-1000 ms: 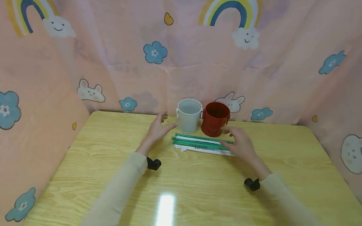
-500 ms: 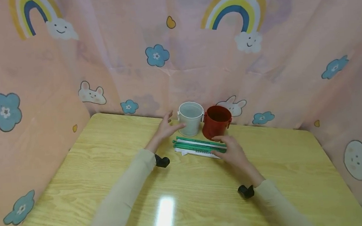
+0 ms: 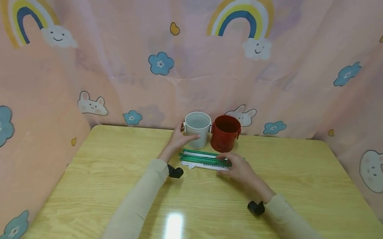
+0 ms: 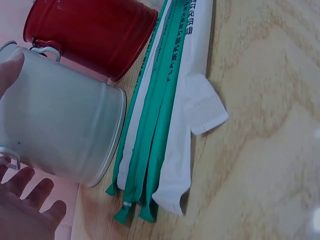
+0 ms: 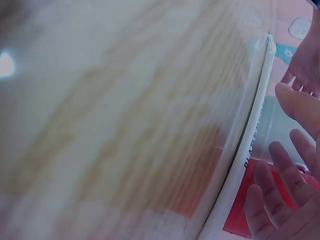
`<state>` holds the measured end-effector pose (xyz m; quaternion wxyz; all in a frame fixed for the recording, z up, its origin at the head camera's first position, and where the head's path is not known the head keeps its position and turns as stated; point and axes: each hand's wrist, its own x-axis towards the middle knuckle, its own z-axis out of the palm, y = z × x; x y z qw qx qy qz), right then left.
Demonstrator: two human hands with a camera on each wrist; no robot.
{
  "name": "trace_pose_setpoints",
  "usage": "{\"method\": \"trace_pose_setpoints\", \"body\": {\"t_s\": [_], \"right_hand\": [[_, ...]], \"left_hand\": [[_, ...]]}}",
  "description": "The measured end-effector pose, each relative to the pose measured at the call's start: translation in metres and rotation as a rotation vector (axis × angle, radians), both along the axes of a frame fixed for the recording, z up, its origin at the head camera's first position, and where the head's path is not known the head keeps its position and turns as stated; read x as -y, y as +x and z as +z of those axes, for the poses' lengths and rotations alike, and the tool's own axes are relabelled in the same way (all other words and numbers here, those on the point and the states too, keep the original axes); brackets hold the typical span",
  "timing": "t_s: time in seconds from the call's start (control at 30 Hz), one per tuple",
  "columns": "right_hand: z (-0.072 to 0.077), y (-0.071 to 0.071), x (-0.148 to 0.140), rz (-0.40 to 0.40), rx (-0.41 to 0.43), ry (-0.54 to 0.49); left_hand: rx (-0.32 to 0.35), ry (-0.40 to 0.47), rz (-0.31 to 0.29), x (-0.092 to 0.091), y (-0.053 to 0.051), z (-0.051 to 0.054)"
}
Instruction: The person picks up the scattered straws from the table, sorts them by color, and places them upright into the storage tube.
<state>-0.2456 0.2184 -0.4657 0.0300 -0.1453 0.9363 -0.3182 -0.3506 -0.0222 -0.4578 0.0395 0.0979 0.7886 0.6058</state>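
Note:
In the head view, a small white bucket (image 3: 196, 137) stands beside a red bucket (image 3: 223, 139) by the back edge. My left hand (image 3: 177, 140) is spread about the white bucket's left side, thumb in front. The left wrist view shows the left hand's fingers (image 4: 39, 194) loose and apart from the white bucket (image 4: 55, 115). A row of long, thin wrapped straws (image 3: 198, 160), green and white, lies before the buckets. Over their right end hovers my right hand (image 3: 239, 169); in the right wrist view its fingers (image 5: 282, 167) are spread, holding nothing, close to a white straw (image 5: 247, 150).
A light wood-grain table (image 3: 199, 210) carries everything. Behind it hangs a pink patterned curtain (image 3: 133, 79), close to the buckets. Each wrist wears a black camera, the left wrist camera (image 3: 175, 171) and the right wrist camera (image 3: 256, 208).
My left hand has moved right, up to the white bucket. My right hand has shifted left and nearer me, from beside the red bucket to the straws' right part.

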Motion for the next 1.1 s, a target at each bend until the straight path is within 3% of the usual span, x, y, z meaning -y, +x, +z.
{"method": "trace_pose_setpoints", "body": {"t_s": [0.33, 0.7, 0.87, 1.1], "right_hand": [[0.003, 0.0, 0.003, 0.087, 0.004, 0.056], [0.009, -0.005, 0.003, 0.122, 0.035, 0.112], [0.01, -0.005, 0.004, 0.151, 0.033, 0.125], [0.011, -0.007, 0.007, 0.132, 0.05, 0.179]], "left_hand": [[-0.054, 0.12, -0.002, -0.009, -0.008, 0.0], [-0.121, 0.082, -0.011, -0.009, -0.011, 0.005], [-0.117, 0.075, -0.026, -0.009, -0.01, 0.004], [-0.12, 0.045, -0.038, -0.007, -0.013, 0.003]]}}
